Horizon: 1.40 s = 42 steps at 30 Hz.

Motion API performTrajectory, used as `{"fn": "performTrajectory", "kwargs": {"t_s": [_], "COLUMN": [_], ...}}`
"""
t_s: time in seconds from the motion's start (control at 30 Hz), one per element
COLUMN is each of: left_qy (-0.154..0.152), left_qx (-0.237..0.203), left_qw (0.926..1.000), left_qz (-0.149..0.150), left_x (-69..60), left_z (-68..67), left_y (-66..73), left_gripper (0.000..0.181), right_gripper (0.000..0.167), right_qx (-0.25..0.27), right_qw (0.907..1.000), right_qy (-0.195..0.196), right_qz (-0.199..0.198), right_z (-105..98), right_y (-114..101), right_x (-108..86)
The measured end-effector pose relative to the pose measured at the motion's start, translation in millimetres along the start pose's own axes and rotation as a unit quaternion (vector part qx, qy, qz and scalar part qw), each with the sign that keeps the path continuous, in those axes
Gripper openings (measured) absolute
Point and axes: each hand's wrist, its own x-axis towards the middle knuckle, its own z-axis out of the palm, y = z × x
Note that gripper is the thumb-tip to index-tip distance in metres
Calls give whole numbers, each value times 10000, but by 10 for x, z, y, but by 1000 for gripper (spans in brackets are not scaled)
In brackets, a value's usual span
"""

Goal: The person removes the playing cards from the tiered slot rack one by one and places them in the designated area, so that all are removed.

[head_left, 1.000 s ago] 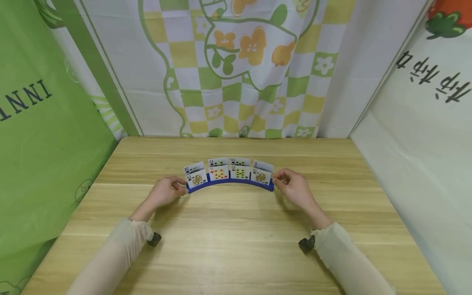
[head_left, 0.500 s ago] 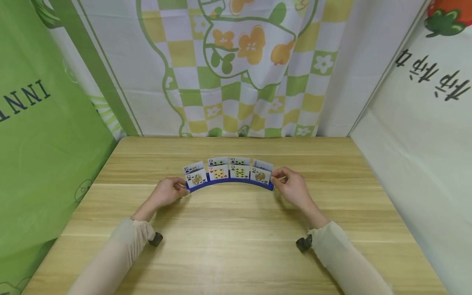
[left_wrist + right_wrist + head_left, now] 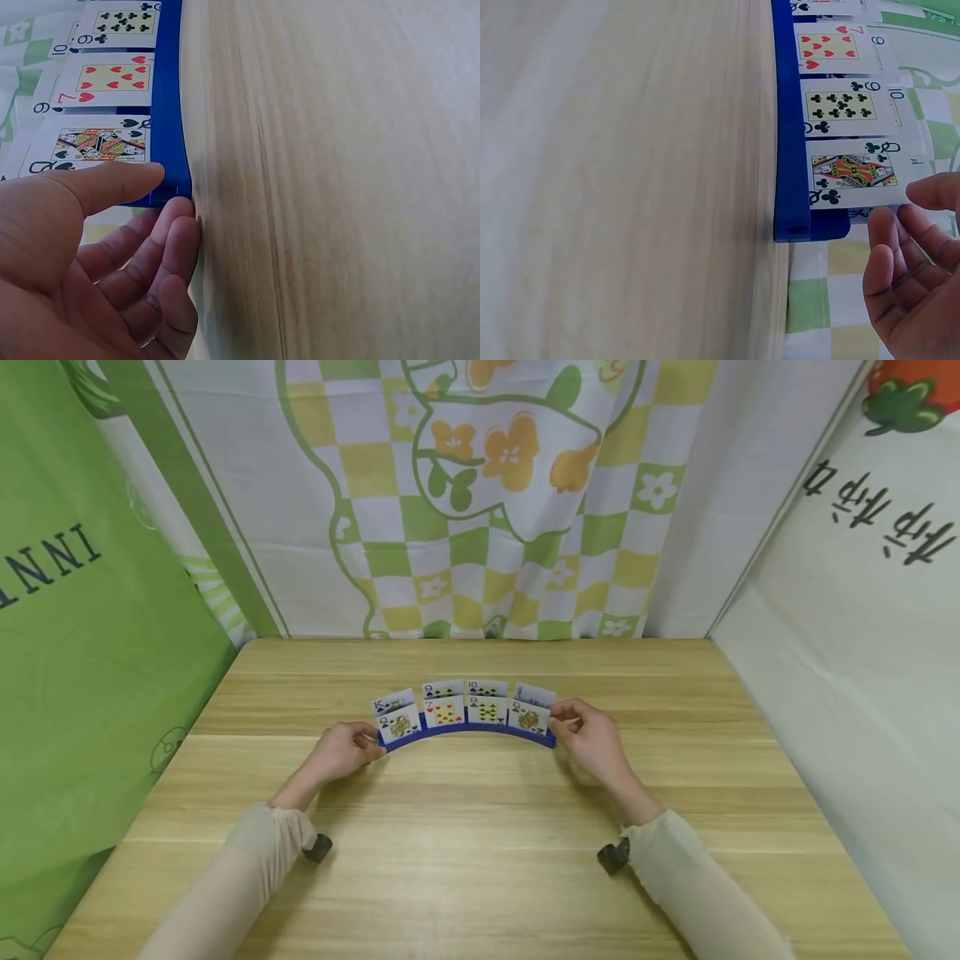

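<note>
Eight playing cards [image 3: 445, 710] slotted | left hand [image 3: 342, 750] pinches blue card holder [image 3: 169, 90] | right hand [image 3: 592, 740], fingers bent, beside queen of clubs [image 3: 853, 172]; hold, remainder: I can't tell

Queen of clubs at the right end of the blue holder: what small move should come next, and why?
Probably a gentle nudge by the right grip to square the queen of clubs with the card behind: that card peeks past its edge, the right thumb is close by, and the left grip holds the other end of the blue holder, perhaps steadying it.
</note>
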Motion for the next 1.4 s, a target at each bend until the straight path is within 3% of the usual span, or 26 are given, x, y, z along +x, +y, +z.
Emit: {"fn": "performTrajectory", "kwargs": {"t_s": [0.6, 0.83, 1.4], "left_qy": [83, 112, 221], "left_qx": [101, 60, 105], "left_qw": [9999, 9999, 9997], "left_qz": [55, 50, 26], "left_x": [15, 25, 51], "left_z": [37, 40, 62], "left_y": [-67, -66, -65], "left_gripper": [40, 41, 42], "right_gripper": [14, 17, 16], "right_qx": [-202, -167, 123], "right_qw": [9998, 9998, 9995], "right_qy": [15, 80, 291], "right_qz": [-30, 75, -80], "right_z": [-14, -71, -179], "right_y": [2, -22, -16], "right_x": [-1, 4, -6]}}
